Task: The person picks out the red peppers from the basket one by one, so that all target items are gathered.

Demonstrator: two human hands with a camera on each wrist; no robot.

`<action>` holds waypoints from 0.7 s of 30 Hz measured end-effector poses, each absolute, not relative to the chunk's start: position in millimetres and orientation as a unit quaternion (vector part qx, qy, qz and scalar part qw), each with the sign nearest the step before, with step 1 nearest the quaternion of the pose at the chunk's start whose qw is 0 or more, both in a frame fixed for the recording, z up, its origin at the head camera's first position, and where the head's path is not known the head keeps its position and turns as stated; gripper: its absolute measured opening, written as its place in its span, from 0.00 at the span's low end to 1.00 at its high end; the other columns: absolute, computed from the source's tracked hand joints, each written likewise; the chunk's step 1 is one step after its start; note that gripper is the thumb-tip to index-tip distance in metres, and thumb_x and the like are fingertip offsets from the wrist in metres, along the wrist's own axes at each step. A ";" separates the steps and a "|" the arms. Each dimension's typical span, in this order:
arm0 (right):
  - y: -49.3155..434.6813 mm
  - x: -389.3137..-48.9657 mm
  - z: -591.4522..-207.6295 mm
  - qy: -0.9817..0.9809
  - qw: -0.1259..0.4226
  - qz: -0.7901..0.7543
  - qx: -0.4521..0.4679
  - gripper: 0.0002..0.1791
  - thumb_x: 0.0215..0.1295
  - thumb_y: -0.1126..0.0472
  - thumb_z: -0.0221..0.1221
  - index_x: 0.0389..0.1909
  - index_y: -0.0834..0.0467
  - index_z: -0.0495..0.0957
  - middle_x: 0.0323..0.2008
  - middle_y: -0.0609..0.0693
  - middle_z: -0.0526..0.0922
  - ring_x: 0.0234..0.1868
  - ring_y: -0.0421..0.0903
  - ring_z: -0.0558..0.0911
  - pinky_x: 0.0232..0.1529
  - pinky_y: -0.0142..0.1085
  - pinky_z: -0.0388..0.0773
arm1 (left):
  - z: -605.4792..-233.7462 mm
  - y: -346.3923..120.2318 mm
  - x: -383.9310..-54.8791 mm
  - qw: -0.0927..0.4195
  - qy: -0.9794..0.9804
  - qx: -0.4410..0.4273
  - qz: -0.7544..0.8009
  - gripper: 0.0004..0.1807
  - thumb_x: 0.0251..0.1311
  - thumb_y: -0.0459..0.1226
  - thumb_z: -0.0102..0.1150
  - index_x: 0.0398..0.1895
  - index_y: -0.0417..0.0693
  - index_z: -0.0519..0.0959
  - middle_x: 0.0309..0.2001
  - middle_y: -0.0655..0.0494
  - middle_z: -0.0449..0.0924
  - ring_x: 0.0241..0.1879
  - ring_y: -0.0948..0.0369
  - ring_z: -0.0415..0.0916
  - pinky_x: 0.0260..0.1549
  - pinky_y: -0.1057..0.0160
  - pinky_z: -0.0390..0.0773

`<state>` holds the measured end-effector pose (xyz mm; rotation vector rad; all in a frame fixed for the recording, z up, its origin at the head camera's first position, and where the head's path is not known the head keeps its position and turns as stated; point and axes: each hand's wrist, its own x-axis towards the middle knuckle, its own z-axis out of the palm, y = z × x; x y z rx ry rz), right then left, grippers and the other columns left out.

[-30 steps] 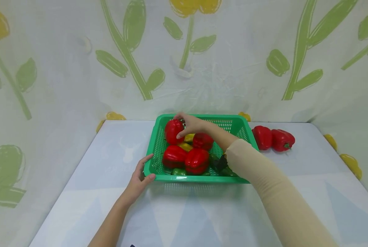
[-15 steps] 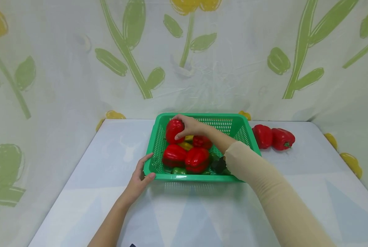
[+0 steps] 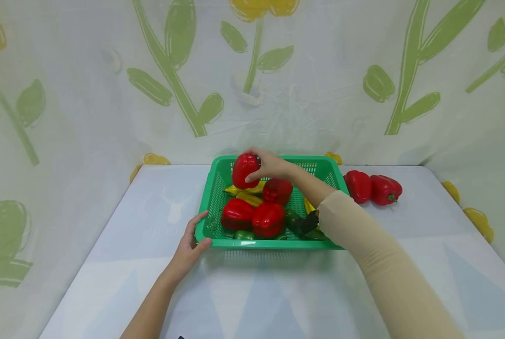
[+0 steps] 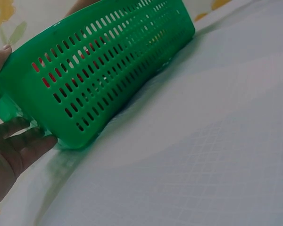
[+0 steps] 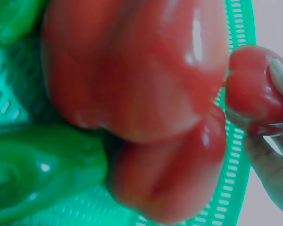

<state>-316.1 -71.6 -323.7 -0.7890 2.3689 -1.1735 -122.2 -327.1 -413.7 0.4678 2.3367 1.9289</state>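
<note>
One red pepper (image 3: pixel 244 171), gripped between thumb and fingers of right hand (image 3: pixel 272 165), over basket (image 3: pixel 273 244); left hand (image 3: pixel 188 249) spread against its corner.

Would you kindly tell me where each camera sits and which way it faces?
Head: on the head, facing forward and down at the green basket; left hand, right hand and forearms show.
Left wrist: on that wrist, facing the basket's outer side; left hand shows.
Right wrist: on that wrist, facing into the basket; right hand shows holding a red pepper.
Head and right wrist share that pepper.
</note>
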 end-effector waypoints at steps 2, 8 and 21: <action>-65.8 -317.2 -321.1 0.843 0.184 -0.423 -0.276 0.39 0.51 0.61 0.69 0.63 0.56 0.60 0.57 0.54 0.71 0.55 0.52 0.73 0.49 0.42 0.78 | -413.0 -327.1 -121.8 0.037 0.766 0.150 0.624 0.34 0.67 0.33 0.46 0.73 0.53 0.47 0.73 0.40 0.41 0.69 0.40 0.49 0.54 0.77 0.65; -51.3 -322.0 -317.7 0.850 0.167 -0.425 -0.264 0.40 0.50 0.61 0.69 0.63 0.57 0.60 0.56 0.55 0.72 0.55 0.53 0.73 0.48 0.43 0.79 | -413.4 -329.9 -121.1 0.036 0.771 0.144 0.619 0.34 0.67 0.32 0.46 0.73 0.53 0.48 0.72 0.39 0.43 0.68 0.40 0.51 0.53 0.77 0.66; -3.1 -319.6 -303.8 0.863 0.137 -0.428 -0.229 0.38 0.51 0.60 0.68 0.62 0.56 0.61 0.55 0.56 0.72 0.53 0.54 0.73 0.46 0.44 0.79 | -412.9 -326.4 -122.4 0.036 0.770 0.141 0.621 0.34 0.66 0.30 0.46 0.73 0.52 0.48 0.72 0.38 0.43 0.68 0.39 0.51 0.53 0.76 0.66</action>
